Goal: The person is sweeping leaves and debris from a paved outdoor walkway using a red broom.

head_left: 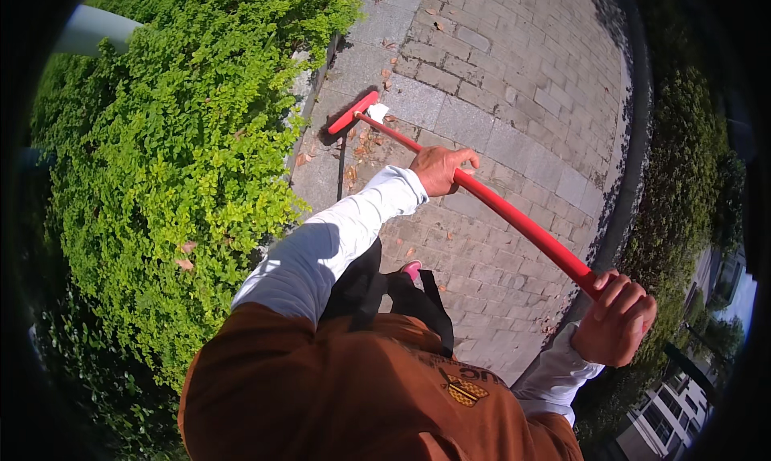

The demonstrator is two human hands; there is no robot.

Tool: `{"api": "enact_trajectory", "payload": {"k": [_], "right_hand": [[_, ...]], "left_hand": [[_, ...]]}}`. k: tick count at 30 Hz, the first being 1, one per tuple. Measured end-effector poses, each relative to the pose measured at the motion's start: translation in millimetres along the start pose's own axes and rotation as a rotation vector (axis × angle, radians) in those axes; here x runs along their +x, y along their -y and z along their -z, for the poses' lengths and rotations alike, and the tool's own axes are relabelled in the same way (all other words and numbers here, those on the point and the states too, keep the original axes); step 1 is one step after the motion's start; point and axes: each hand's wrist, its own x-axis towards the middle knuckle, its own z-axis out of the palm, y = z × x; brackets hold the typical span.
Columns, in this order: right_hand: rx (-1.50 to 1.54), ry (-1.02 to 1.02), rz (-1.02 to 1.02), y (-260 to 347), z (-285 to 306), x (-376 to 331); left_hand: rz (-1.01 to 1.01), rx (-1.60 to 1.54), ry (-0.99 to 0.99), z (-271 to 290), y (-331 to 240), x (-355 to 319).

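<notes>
A red broom (522, 222) slants across the view, held in both my hands. Partway along its handle, my left hand (438, 170) is wrapped around it, in a white sleeve. My right hand (617, 320) grips the handle's upper end, farther right and nearer my body. The red broom head (353, 113) rests on the paving, close to the planting bed's edge. Right beside the head lies a white scrap (377, 112), perhaps paper or tissue. Dry brown leaves (361, 150) are scattered on the near side of the head. The bristles are hidden under the head.
A bright green hedge (177, 172) fills the left, bordered by a stone curb (309, 99). Brick paving (514, 75) stretches ahead and right, up to a dark curved edge (638, 140) with more shrubs (683, 172). My pink shoe (411, 270) shows below.
</notes>
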Motion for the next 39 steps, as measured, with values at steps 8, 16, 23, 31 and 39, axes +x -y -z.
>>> {"api": "enact_trajectory", "payload": {"k": [8,16,23,31,39], "right_hand": [[-0.032,0.234,-0.218,-44.9,-29.5,-8.2],[0.019,0.217,0.133,32.8,21.2,15.0],[0.069,0.430,-0.322,-46.0,-26.6,-4.7],[0.238,0.715,0.026,35.8,29.7,39.4],[0.119,0.426,-0.421,-39.6,-14.6,-14.4]], "left_hand": [[0.114,-0.019,-0.156,-11.4,67.4,-48.8],[-0.002,-0.068,-0.200,-12.8,-54.0,-45.7],[0.204,-0.031,-0.231,-17.8,44.3,-124.5],[0.085,-0.200,-0.171,-16.1,-67.4,-84.9],[0.335,-0.083,-0.137,-29.8,24.8,-149.8]]}}
